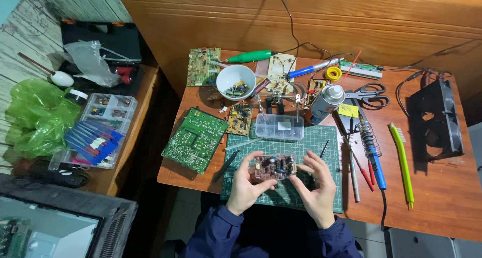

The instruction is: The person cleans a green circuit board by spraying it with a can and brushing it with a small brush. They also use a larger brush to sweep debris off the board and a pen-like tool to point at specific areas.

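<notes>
A small brown circuit board point(274, 166) studded with dark components is held up over the green cutting mat point(316, 137), gripped from both sides. My left hand point(246, 182) pinches its left edge and my right hand point(317, 185) pinches its right edge. Dark blue sleeves cover both wrists. Black tweezers point(324, 149) lie on the mat just past my right hand. A clear plastic box point(279, 126) sits at the mat's far edge.
Left of the mat lies a large green circuit board point(195, 139). Behind it are a white bowl point(236, 82) of parts, a spray can point(325, 103), scissors point(369, 94), a soldering iron point(371, 155), a green brush point(402, 157) and a black fan point(436, 118). A parts organiser point(98, 130) sits left.
</notes>
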